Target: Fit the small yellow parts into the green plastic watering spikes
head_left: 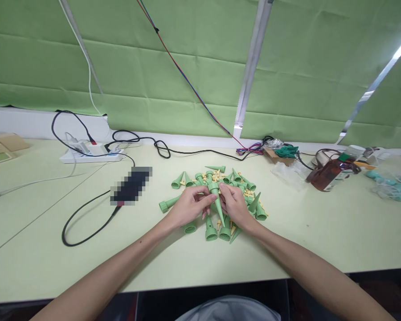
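Between my two hands is a green plastic plant watering spike (217, 204), its pointed end directed down toward me and its wide collar at the top. My left hand (193, 205) is closed on it, with the thumb lying across its side. My right hand (235, 204) is closed too, its thumb and fingers pressed to the spike just below the collar. Whether a small part is also in that pinch is hidden. Around and under both hands lies a pile of similar green spikes (211, 232), mixed with small yellow valve pieces (249, 193).
Left of the pile lies a blurred-out dark device (131, 186) with a black cable. A power strip (92, 154) stands at the back left. To the right are a brown bottle (332, 174), a clear plastic bag (289, 173) and an open small carton (279, 157).
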### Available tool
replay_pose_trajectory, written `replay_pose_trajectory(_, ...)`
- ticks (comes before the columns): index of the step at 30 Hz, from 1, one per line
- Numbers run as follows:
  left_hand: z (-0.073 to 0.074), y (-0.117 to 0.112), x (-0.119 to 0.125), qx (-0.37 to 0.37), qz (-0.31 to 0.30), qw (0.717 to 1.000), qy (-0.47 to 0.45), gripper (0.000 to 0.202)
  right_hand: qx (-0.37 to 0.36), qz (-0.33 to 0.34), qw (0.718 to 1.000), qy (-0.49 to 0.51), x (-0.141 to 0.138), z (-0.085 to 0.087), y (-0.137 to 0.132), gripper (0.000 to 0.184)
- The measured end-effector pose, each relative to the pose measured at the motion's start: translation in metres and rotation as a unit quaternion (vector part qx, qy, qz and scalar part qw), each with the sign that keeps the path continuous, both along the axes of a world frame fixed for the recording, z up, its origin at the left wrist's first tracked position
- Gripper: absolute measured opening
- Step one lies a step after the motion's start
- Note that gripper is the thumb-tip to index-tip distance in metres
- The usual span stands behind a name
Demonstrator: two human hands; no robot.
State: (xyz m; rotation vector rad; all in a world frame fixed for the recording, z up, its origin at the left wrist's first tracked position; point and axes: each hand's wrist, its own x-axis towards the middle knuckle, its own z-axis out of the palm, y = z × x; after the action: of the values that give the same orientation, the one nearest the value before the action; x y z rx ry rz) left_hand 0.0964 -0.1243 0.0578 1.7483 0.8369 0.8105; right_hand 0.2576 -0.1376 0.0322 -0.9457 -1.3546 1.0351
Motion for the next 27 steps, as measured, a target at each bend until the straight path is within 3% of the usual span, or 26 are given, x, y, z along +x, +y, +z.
replay_pose_trajectory(9,0.0067,-0.0056,0.0033,0.060,0.029,0.998,0.012,0.030,-0.062,0.005,0.997,0.056,-0.0034,0.0040,-0.0036,0.049)
replay_pose_trajectory(14,0.0033,-0.0036,0.0023,0.108,0.034,0.993,0.030,0.028,-0.079,0.006,0.994,0.070,-0.0043,0.0032,-0.0034,0.048)
replay_pose_trajectory(27,0.0029,-0.0004,-0.0017,0.277,0.058,0.954,0.102,0.034,-0.112,0.012,0.990,0.082,-0.0058,0.0085,-0.0025,0.051)
